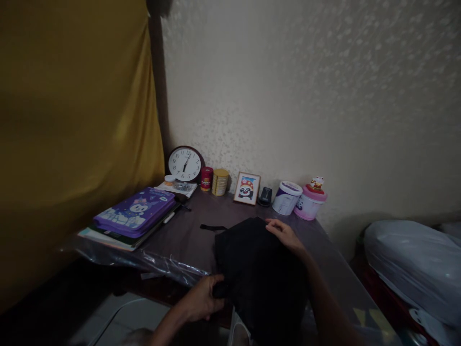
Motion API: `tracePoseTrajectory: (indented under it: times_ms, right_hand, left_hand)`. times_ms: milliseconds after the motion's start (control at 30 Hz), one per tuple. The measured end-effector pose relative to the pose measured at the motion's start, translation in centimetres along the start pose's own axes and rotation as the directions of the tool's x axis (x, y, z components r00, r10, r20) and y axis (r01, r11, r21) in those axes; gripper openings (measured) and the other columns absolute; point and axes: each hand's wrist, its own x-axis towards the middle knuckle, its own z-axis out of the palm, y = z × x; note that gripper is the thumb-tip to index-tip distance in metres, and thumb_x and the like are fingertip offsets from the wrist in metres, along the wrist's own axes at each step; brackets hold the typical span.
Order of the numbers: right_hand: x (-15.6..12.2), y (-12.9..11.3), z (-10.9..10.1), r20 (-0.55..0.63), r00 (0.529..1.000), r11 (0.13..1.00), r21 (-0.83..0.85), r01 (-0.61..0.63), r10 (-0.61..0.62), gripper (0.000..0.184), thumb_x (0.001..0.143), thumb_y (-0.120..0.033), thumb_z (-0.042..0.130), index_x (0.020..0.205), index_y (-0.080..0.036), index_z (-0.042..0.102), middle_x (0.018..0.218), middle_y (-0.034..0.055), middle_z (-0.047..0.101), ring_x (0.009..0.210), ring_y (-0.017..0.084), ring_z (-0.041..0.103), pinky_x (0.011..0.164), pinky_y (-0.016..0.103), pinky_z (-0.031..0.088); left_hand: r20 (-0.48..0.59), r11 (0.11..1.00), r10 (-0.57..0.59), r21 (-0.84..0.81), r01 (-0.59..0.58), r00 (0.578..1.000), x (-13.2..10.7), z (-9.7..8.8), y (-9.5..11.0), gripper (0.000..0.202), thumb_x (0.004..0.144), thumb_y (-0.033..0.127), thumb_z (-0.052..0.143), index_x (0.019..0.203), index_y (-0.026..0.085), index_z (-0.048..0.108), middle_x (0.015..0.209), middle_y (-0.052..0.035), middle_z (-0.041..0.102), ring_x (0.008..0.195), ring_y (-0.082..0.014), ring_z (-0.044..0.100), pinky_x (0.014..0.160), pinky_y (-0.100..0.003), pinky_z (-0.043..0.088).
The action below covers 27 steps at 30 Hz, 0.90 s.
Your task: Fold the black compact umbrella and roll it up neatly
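A black cloth bag (257, 269) lies on the dark table (187, 235) and hangs over its near edge. My left hand (203, 300) is closed on the bag's lower left corner at the table's front edge. My right hand (284, 233) rests on the bag's far top edge, its fingers curled over the fabric. A thin black strap (213, 227) lies on the table just left of the bag.
A purple cartoon case (135, 211) sits on stacked books at the left. Along the wall stand a round clock (185, 164), a red tin (206, 179), a gold tin (220, 182), a small framed picture (247, 188), a white tub (286, 197) and a pink container (310, 201). A yellow curtain (72, 125) hangs left.
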Motion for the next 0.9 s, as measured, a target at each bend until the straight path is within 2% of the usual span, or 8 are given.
tracePoseTrajectory:
  times_ms: [100,200,300,400,533,700,800,900]
  right_hand:
    - [-0.1,0.4,0.2,0.064,0.997,0.998,-0.029,-0.046,0.048,0.024,0.064,-0.042,0.064,0.064,-0.018,0.059,0.079,0.0005,0.063,0.071,0.015,0.055,0.067,0.025,0.040]
    - [-0.1,0.7,0.2,0.088,0.994,0.996,-0.077,-0.052,0.059,0.022,0.066,-0.040,0.061,0.064,-0.018,0.058,0.058,-0.0050,0.053,0.054,0.011,0.047,0.053,0.021,0.034]
    - [0.1,1.5,0.4,0.076,0.997,0.993,-0.118,-0.016,0.025,0.021,0.065,-0.039,0.060,0.062,-0.018,0.056,0.058,-0.0050,0.051,0.056,0.010,0.045,0.054,0.021,0.033]
    - [0.5,2.4,0.7,0.038,0.999,0.977,-0.212,-0.002,0.010,0.020,0.064,-0.037,0.059,0.059,-0.018,0.055,0.059,-0.0036,0.051,0.059,0.012,0.046,0.057,0.023,0.035]
    - [1.0,3.2,1.1,-0.016,1.000,0.956,-0.292,-0.013,0.008,0.021,0.066,-0.038,0.055,0.061,-0.018,0.054,0.060,-0.0018,0.051,0.062,0.014,0.048,0.059,0.025,0.036]
    - [1.7,4.4,1.4,-0.030,0.999,0.952,-0.305,0.021,-0.031,0.023,0.069,-0.040,0.052,0.063,-0.018,0.053,0.063,-0.0005,0.054,0.065,0.015,0.050,0.060,0.025,0.037]
    - [2.0,5.5,1.8,-0.042,0.999,0.941,-0.338,0.012,-0.028,0.022,0.068,-0.040,0.052,0.062,-0.019,0.053,0.063,-0.0004,0.054,0.064,0.015,0.051,0.061,0.026,0.038]
    - [1.9,6.4,1.9,-0.062,0.998,0.943,-0.333,-0.016,-0.005,0.021,0.069,-0.039,0.051,0.063,-0.019,0.053,0.063,0.0002,0.056,0.064,0.016,0.052,0.061,0.027,0.039]
  left_hand:
    - [0.001,0.997,0.013,0.073,-0.013,1.000,-0.1,0.0,0.0,0.037,0.067,0.018,0.050,0.103,0.019,0.057,0.070,0.0029,0.059,0.039,-0.0045,0.039,0.033,-0.014,0.034]
    - [-0.030,0.980,0.099,0.178,-0.092,0.995,-0.2,-0.1,0.6,0.030,0.065,0.014,0.048,0.092,0.018,0.059,0.073,0.0028,0.061,0.048,-0.0074,0.047,0.043,-0.016,0.038]
    - [-0.053,0.937,0.180,0.312,-0.155,0.982,-0.3,-0.2,1.2,0.025,0.063,0.012,0.050,0.086,0.019,0.060,0.080,0.0019,0.064,0.067,-0.0124,0.056,0.060,-0.019,0.042]
    - [-0.048,0.902,0.133,0.419,-0.101,0.990,-0.3,-0.2,1.5,0.027,0.066,0.017,0.051,0.092,0.020,0.058,0.087,0.0008,0.065,0.076,-0.0151,0.058,0.066,-0.021,0.041]
    - [-0.058,0.847,0.083,0.531,-0.040,0.995,-0.4,-0.7,1.9,0.024,0.067,0.021,0.051,0.090,0.022,0.057,0.086,-0.0001,0.065,0.078,-0.0169,0.060,0.064,-0.021,0.039]
    - [-0.117,0.793,0.120,0.609,-0.024,0.986,-0.1,-1.8,2.6,0.033,0.067,0.025,0.054,0.100,0.024,0.050,0.083,0.0009,0.066,0.075,-0.0181,0.061,0.061,-0.022,0.037]
    - [-0.124,0.736,0.127,0.677,-0.009,0.984,0.3,-2.1,2.3,0.029,0.066,0.023,0.054,0.095,0.024,0.052,0.077,0.0008,0.065,0.071,-0.0192,0.062,0.057,-0.022,0.034]
    - [-0.129,0.742,0.139,0.670,-0.017,0.982,0.4,-2.4,1.6,0.031,0.066,0.022,0.056,0.097,0.025,0.053,0.085,-0.0003,0.065,0.078,-0.0196,0.061,0.062,-0.023,0.036]
